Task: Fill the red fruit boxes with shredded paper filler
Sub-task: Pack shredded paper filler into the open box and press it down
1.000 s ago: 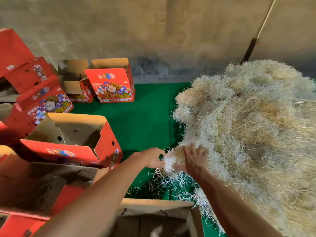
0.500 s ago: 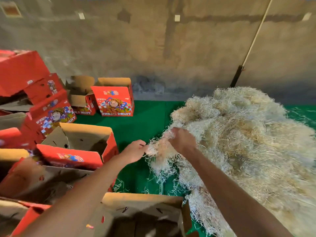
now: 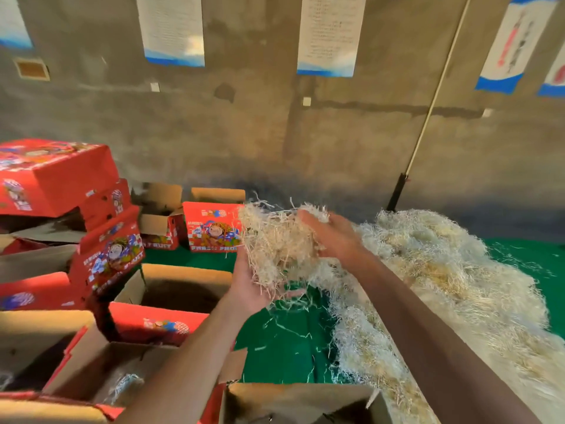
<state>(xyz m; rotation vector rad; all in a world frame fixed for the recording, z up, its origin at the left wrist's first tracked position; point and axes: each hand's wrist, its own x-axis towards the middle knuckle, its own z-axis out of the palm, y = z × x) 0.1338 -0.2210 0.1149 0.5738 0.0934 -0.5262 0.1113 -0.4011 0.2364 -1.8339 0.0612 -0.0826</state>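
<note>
The person's got a clump of filler (image 3: 276, 243) lifted up in the middle of the frame, sandwiched between both hands. Left hand (image 3: 255, 286) is cupped underneath, palm up, fingers loosely curved around the bottom of it; right hand (image 3: 328, 237) presses on the top right side with fairly straight fingers.

The big pile (image 3: 443, 270) fills the right side, on the green mat (image 3: 284, 353). Nearest open box (image 3: 174, 289) is just lower left of the clump and looks empty inside.

Biggest risk, probably: that hold is loose, strands are already dangling out the bottom, so a quick swing left would shed bits onto the mat instead of the box. A few strands seem to trail toward the pile too, hard to tell, and those could drag extra out. The box flaps could also catch the clump on the way in.
</note>
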